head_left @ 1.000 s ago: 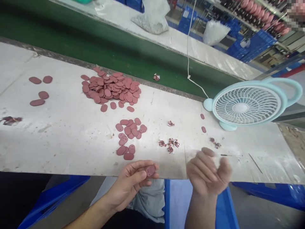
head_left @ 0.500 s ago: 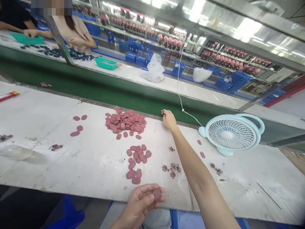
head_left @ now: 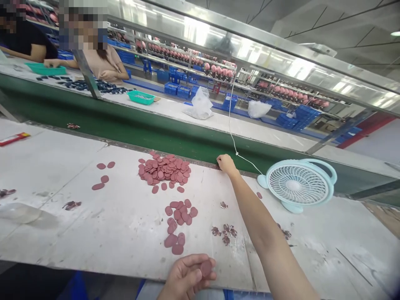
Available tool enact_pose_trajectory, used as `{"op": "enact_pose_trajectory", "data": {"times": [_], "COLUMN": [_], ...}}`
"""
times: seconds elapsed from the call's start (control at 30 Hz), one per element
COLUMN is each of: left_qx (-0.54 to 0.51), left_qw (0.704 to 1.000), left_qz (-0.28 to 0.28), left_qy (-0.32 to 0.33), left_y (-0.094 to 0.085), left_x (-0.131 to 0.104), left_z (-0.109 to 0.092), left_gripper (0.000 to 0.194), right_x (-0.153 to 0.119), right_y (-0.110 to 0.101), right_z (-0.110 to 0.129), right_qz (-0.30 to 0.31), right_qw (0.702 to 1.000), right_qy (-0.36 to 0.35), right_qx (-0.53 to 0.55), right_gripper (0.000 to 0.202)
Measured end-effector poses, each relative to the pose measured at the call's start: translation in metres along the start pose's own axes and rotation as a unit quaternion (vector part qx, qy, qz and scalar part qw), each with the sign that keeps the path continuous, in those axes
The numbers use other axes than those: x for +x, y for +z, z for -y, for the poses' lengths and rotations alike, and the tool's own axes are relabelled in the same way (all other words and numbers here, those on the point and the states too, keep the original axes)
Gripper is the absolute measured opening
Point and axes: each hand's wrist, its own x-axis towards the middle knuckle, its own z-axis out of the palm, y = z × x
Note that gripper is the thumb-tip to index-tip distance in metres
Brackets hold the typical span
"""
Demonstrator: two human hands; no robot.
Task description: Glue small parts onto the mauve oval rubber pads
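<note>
At the table's near edge my left hand [head_left: 186, 277] pinches a flat dark-red oval piece [head_left: 206, 268] between thumb and fingers. My right hand [head_left: 227, 164] reaches to the far edge, by the green belt [head_left: 162, 139]. Its fingers are curled, and whatever may be in them is hidden. A large pile of similar oval pieces [head_left: 167, 168] lies left of the right hand. Nearer to me sits a smaller group of ovals [head_left: 183, 213]. Beside my right forearm are several crumpled brown-and-white scraps [head_left: 226, 232].
A light-blue fan [head_left: 293, 185] stands at the right, its white cord [head_left: 233, 133] rising over the belt. Across the belt, two people work near green baskets [head_left: 141, 97] and dark pieces. A clear bottle [head_left: 21, 214] and a red packet [head_left: 14, 138] lie at the left.
The small dark scrap seen at my right fingertips is out of sight; those fingers now curl at the belt's edge. My left hand keeps its oval. The view has tilted up slightly.
</note>
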Motion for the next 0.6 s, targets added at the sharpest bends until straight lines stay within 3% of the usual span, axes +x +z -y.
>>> {"op": "enact_pose_trajectory", "data": {"times": [0.17,0.3,0.4,0.5,0.6], "left_qx": [0.004,0.011,0.011,0.012,0.012], "left_qw": [1.000,1.000,1.000,1.000,1.000], "left_qz": [-0.003,0.000,-0.001,-0.005,-0.003], "left_qy": [-0.001,0.001,0.003,0.001,0.002], "left_y": [-0.002,-0.003,-0.001,0.000,0.002], "left_x": [-0.001,-0.002,-0.003,-0.005,-0.007], "left_z": [0.001,0.001,0.000,-0.002,-0.004], "left_gripper": [0.038,0.037,0.037,0.040,0.040], "right_x": [-0.025,-0.044,-0.056,-0.071,-0.092], "right_y": [-0.015,-0.031,-0.047,-0.057,-0.051], "right_z": [-0.002,-0.001,-0.003,-0.001,0.010], "right_qz": [0.099,0.234,0.296,0.308,0.269], "right_qw": [0.995,0.971,0.955,0.951,0.963], "right_qy": [0.001,-0.006,0.006,0.019,0.010], "right_qx": [0.027,0.045,0.035,0.016,-0.002], "right_gripper": [0.031,0.026,0.022,0.023,0.026]}}
